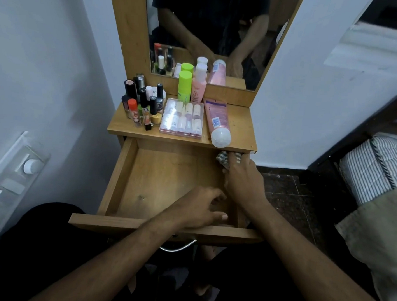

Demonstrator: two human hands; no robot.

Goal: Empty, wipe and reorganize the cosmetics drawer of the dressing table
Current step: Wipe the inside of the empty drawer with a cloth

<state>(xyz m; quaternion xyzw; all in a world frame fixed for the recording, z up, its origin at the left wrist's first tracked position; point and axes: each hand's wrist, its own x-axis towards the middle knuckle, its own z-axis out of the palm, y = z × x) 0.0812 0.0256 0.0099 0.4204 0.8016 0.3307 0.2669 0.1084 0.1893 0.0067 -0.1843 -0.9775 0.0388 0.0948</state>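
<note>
The wooden drawer (132, 181) of the dressing table stands pulled wide out, its inner floor bare wood with a few faint marks. The right hand (241, 181) reaches into the far right corner of the drawer, under the edge of the tabletop (237, 120), with its fingers curled round a crumpled, patterned cloth (223, 159) that it presses against the back of the drawer. The left hand (199, 207) lies over the drawer's front right part, fingers loosely bent and spread, holding nothing. On the tabletop the cosmetics stand gathered: a cluster of nail polish bottles and lipsticks (141, 102) at the left, a clear plastic case of small bottles (183, 117) in the middle, a pink tube (217, 121) lying on its side just right of the case with its white cap toward the front edge, and behind them a bottle with a green cap (184, 85) beside a pink bottle (199, 83), both upright against the base of the mirror (212, 25).
</note>
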